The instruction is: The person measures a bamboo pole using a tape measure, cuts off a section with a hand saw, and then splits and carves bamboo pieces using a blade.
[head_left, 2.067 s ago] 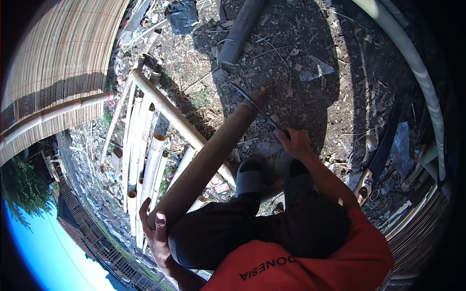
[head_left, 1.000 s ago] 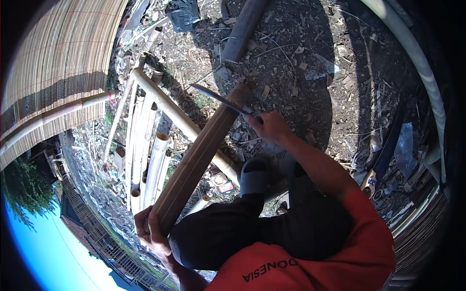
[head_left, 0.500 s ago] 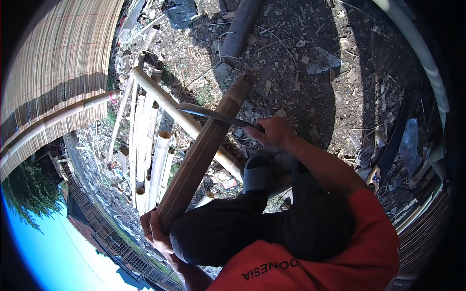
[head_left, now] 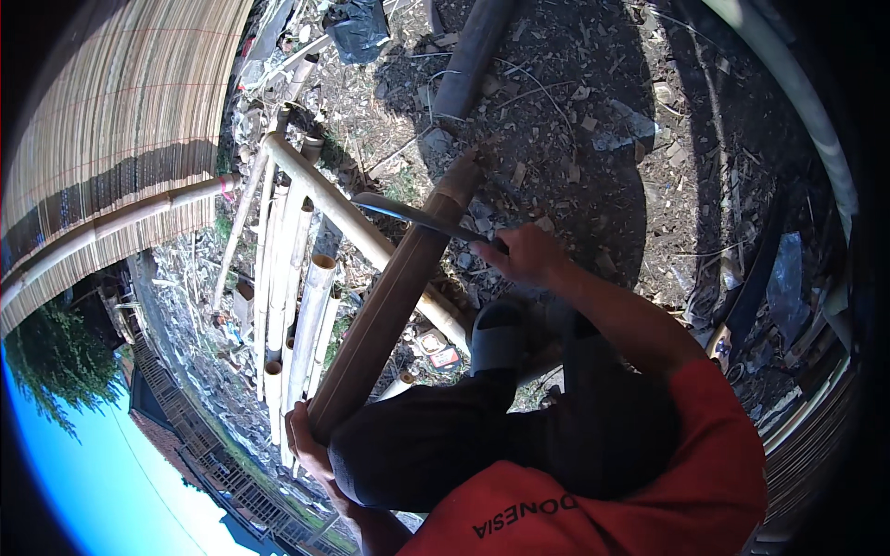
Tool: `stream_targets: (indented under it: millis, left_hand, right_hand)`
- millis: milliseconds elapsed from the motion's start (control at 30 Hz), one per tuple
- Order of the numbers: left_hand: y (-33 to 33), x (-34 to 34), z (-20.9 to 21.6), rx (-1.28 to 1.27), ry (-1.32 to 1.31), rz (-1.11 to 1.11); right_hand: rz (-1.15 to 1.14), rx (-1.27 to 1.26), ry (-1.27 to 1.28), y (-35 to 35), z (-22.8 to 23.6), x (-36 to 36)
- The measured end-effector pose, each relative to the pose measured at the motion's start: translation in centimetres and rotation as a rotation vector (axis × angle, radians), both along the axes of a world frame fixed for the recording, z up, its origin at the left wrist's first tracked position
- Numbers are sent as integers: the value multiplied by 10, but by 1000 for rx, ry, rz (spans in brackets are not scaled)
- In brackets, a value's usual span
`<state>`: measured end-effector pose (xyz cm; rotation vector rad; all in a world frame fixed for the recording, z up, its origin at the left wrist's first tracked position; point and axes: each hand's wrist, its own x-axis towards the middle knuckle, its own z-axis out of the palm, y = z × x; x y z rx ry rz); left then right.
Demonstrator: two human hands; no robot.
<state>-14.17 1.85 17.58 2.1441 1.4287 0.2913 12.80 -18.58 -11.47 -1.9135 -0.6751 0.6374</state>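
My left hand [head_left: 306, 445] is closed around the near end of a thick split bamboo length [head_left: 378, 322], beside my left knee. The bamboo slants up and away to the right, its far end over the chip-covered ground. In my right hand [head_left: 528, 256] is a machete [head_left: 400, 212], gripped by its handle. Its long blade points left and lies across the upper part of the bamboo, seemingly touching it. Beneath the bamboo, a round bamboo pole [head_left: 345, 215] runs crosswise.
Several cut bamboo poles [head_left: 311, 310] lie to the left. A slatted bamboo blind [head_left: 120, 102] stands at the far left. A dark log [head_left: 471, 65] and a black plastic bag [head_left: 357, 32] lie ahead. At right, a saw [head_left: 728, 334] rests near clear plastic [head_left: 786, 287].
The whole view has shifted slightly. Both hands keep their grips, and the machete blade stays across nearly the same part of the bamboo.
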Motion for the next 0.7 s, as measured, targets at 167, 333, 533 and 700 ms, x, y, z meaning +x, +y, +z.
stream_targets:
  millis: [167,333,533,700]
  left_hand:
    - [-1,-14,-4,-215,-200,121]
    - [-21,1,6,-289,-223,173]
    - [16,-32,-12,-418,-338,317]
    - [14,-22,-12,89,-175,-175]
  right_hand:
    - [-142,-189,292,9,-17,23]
    - [-32,-83,88,6,-13,8]
    - [66,-100,120,-1,-14,-10]
    - [-162,-126,238,-4,-3,-3]
